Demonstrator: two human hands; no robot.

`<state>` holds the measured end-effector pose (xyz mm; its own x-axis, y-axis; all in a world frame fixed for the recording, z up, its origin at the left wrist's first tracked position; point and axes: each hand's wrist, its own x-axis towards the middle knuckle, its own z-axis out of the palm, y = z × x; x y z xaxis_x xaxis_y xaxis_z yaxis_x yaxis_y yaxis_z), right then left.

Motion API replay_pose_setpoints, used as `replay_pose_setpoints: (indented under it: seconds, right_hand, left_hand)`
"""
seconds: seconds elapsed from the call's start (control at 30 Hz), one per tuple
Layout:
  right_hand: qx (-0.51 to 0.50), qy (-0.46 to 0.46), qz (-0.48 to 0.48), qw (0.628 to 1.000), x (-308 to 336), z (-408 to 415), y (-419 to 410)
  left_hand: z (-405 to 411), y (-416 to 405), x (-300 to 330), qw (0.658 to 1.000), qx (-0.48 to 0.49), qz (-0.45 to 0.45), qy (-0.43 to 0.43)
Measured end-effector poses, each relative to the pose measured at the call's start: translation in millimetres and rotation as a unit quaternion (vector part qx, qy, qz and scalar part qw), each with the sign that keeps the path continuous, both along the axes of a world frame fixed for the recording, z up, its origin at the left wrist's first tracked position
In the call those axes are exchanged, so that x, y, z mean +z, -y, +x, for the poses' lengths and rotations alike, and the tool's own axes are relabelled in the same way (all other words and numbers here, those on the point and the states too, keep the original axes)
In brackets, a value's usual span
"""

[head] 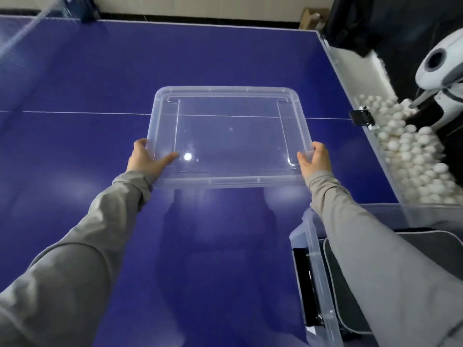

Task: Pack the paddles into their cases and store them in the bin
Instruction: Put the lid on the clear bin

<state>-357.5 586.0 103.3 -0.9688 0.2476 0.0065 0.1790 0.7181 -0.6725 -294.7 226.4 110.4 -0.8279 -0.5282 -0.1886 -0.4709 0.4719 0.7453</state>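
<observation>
Both hands, left hand (145, 159) and right hand (314, 159), clamp the clear lid (225, 136); the bin (313, 266), cut off near right, perhaps holds dark cases.

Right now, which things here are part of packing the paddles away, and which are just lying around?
Job:
lid, held by left hand and right hand
bin
dark case inside it

Lying about:
white balls
ball machine
cardboard box

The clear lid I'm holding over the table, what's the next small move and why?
Probably swing the clear lid right and toward you, over the open bin. Your left hand and right hand grip its two short edges, so it is ready to carry, and the bin seems to hold a dark case already, with no cover on it.
</observation>
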Motion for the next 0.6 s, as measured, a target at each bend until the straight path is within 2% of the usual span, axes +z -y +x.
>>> replay_pose_setpoints:
  seconds: [0.27,0.6]
  right_hand:
    - [0.013,-0.048,-0.003,0.999,39.5,38.9,-100.9]
    - [0.032,-0.037,0.028,0.998,54.1,133.8,-287.2]
  left_hand:
    - [66.7,-103.8,40.3,0.997,0.041,0.013,-0.059]
    - [169.8,-299.3,38.5,0.994,0.074,0.047,-0.065]
